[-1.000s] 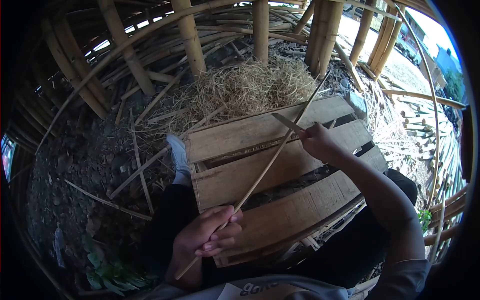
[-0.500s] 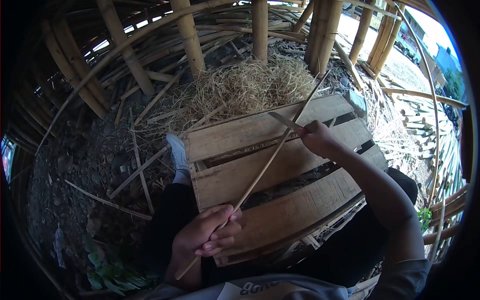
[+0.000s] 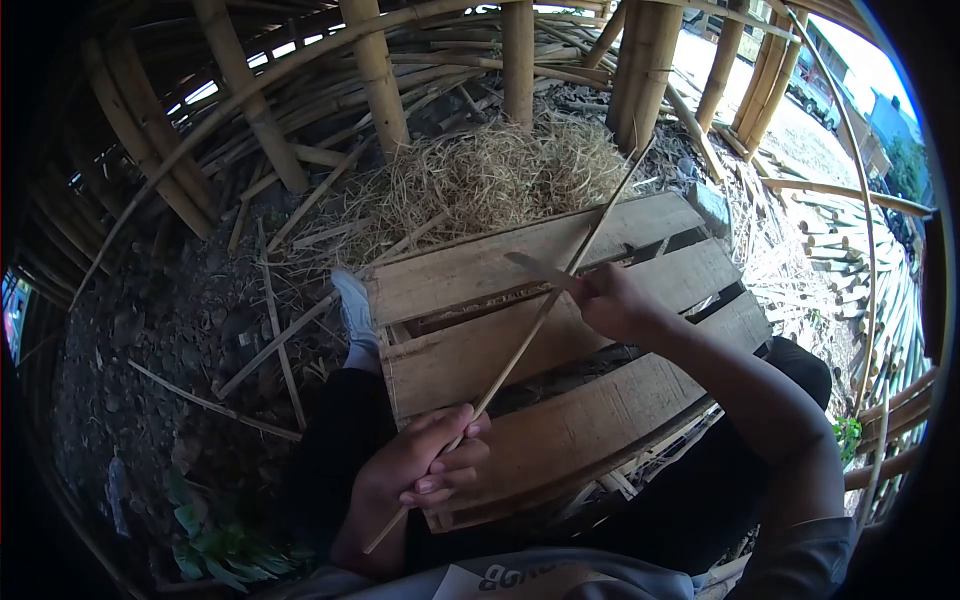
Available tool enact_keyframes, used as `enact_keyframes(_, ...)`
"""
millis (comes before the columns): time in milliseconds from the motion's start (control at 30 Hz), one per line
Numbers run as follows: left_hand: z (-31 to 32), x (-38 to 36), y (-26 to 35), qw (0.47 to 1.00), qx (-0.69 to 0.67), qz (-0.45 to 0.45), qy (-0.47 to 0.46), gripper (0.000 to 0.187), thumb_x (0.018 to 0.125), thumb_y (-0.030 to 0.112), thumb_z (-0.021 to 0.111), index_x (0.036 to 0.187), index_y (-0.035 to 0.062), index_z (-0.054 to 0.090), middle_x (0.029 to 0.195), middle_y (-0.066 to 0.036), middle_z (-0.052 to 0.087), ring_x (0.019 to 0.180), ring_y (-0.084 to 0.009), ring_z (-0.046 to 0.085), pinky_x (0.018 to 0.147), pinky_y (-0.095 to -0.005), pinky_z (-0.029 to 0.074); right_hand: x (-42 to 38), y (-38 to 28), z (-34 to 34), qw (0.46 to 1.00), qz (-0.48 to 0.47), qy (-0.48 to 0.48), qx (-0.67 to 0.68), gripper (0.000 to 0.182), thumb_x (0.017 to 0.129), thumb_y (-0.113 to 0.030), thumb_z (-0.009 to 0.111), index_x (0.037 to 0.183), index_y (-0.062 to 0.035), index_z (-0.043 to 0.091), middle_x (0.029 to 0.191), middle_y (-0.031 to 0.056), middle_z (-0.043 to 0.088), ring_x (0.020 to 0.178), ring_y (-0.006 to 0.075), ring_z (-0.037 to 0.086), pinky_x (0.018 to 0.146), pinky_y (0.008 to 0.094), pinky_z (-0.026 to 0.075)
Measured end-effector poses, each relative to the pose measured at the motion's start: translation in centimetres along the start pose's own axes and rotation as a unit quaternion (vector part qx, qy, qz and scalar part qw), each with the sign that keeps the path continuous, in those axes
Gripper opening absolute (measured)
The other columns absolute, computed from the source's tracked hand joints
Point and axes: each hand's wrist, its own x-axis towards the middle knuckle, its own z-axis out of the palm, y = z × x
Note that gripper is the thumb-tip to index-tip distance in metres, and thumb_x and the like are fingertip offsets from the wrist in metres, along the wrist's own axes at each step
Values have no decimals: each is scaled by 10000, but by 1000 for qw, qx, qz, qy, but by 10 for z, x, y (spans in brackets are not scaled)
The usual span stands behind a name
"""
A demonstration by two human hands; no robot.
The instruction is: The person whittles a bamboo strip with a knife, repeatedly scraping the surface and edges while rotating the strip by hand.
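A long thin bamboo strip (image 3: 520,352) runs diagonally over a slatted wooden bench (image 3: 560,435), from the lower left up to the far edge. Near its lower end my left hand (image 3: 432,465) is wrapped around it, and a short tail sticks out below the fist. My right hand (image 3: 618,303) is closed on a knife, its handle hidden in the fingers. The knife's blade (image 3: 540,269) points left and crosses the strip at about mid-length.
Behind the bench lies a heap of pale bamboo shavings (image 3: 500,180). Upright bamboo posts (image 3: 518,65) stand at the back. Cut bamboo poles (image 3: 850,290) are stacked at right. A shoe (image 3: 354,303) rests by the bench's left edge, and green leaves (image 3: 225,545) grow lower left.
My right hand and the knife have slid down along the strip, toward the left and nearer my body. My left hand keeps its grip, shifting only slightly.
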Motion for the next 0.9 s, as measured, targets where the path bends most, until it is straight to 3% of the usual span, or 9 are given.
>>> enact_keyframes(67, -5, 0, 1, 1000, -19, 1, -12, 266, 1039, 327, 324, 923, 92, 371, 557, 28, 317, 345, -19, 291, 219, -150, 246, -12, -10, 2, 1000, -15, -20, 18, 357, 872, -267, 584, 747, 63, 636, 651, 224, 621, 635, 317, 653, 579, 413, 481)
enact_keyframes(167, 0, 3, -2, 1000, -28, -2, -3, 266, 1039, 327, 321, 925, 92, 370, 558, 27, 319, 347, -18, 294, 219, -150, 244, 24, -5, -23, 989, 136, 43, -35, 392, 874, -294, 580, 734, 69, 627, 665, 246, 619, 681, 328, 667, 578, 418, 488)
enact_keyframes(267, 2, 4, -2, 1000, -25, 6, -10, 245, 1046, 289, 287, 951, 79, 369, 562, 12, 323, 349, -25, 302, 216, -137, 260, -1, -11, 0, 995, 85, 56, 7, 378, 864, -291, 586, 730, 59, 631, 681, 250, 625, 703, 373, 662, 627, 447, 499)
enact_keyframes(300, 0, 3, -2, 1000, -26, 9, -8, 245, 1046, 289, 287, 951, 79, 369, 562, 12, 323, 349, -25, 302, 216, -137, 260, -22, -29, -1, 998, 18, -52, -1, 335, 847, -260, 594, 755, 60, 632, 746, 266, 634, 736, 422, 645, 696, 467, 501)
enact_keyframes(333, -4, 2, -1, 997, -73, -3, -25, 251, 1045, 304, 292, 944, 86, 367, 564, 17, 322, 346, -23, 306, 216, -141, 264, -37, -39, 8, 997, -48, -53, -13, 299, 836, -227, 585, 761, 58, 639, 774, 283, 629, 779, 438, 640, 745, 470, 498)
enact_keyframes(500, -12, 8, -6, 968, -226, -34, -99, 258, 1045, 322, 281, 940, 99, 357, 567, 16, 332, 339, -27, 334, 213, -143, 285, 11, -16, -14, 992, 98, 69, -45, 291, 867, -226, 588, 783, 46, 650, 728, 282, 617, 756, 440, 636, 686, 492, 502)
enact_keyframes(600, -13, 7, -7, 956, -255, -39, -137, 265, 1043, 336, 272, 941, 104, 350, 567, 11, 341, 341, -33, 358, 216, -142, 298, -14, -18, 12, 995, -15, 95, -23, 285, 869, -202, 576, 754, 50, 645, 717, 293, 609, 747, 441, 632, 660, 475, 504)
enact_keyframes(800, -14, 9, -11, 939, -303, -56, -153, 268, 1041, 347, 277, 944, 107, 348, 573, 7, 347, 350, -44, 371, 219, -141, 307, 8, -21, -14, 994, 97, 50, -23, 313, 860, -211, 589, 740, 75, 632, 622, 249, 598, 601, 393, 640, 541, 442, 472)
enact_keyframes(900, -15, 11, -8, 940, -299, -48, -158, 268, 1041, 345, 279, 941, 107, 350, 576, 8, 348, 351, -44, 369, 217, -140, 311, -21, -29, 13, 999, 22, 2, 27, 322, 871, -223, 575, 749, 70, 628, 627, 253, 600, 626, 395, 653, 556, 443, 484)
